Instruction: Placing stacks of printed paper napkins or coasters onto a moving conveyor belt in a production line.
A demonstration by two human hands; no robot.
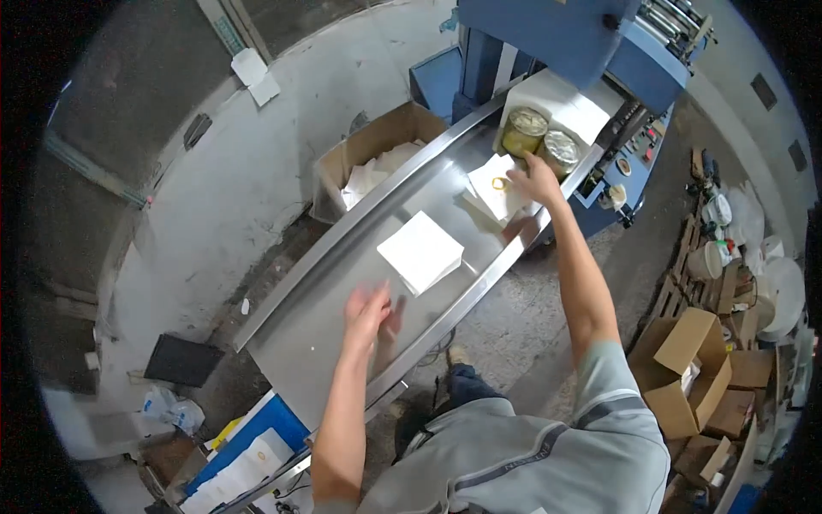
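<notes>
On the steel chute, a neat stack of white paper sheets [419,248] lies near the middle. My left hand [366,315] hovers just below that stack, its fingers smeared by motion. Farther up, a second, looser pile of white sheets [490,195] carries a small yellow-orange ring [498,183], perhaps a rubber band. My right hand [539,180] is over the right edge of this pile, thumb and fingers apart, holding nothing I can see. Just beyond its fingers stand two round containers with silvery tops, a yellowish-green one [522,133] and another [560,152].
The metal chute [321,330] has raised side rims and runs up to a blue machine [548,38]. Beyond its left rim stands a cardboard box [338,167] of paper scraps. Open cartons [685,368] and a wooden pallet [672,265] line the right side.
</notes>
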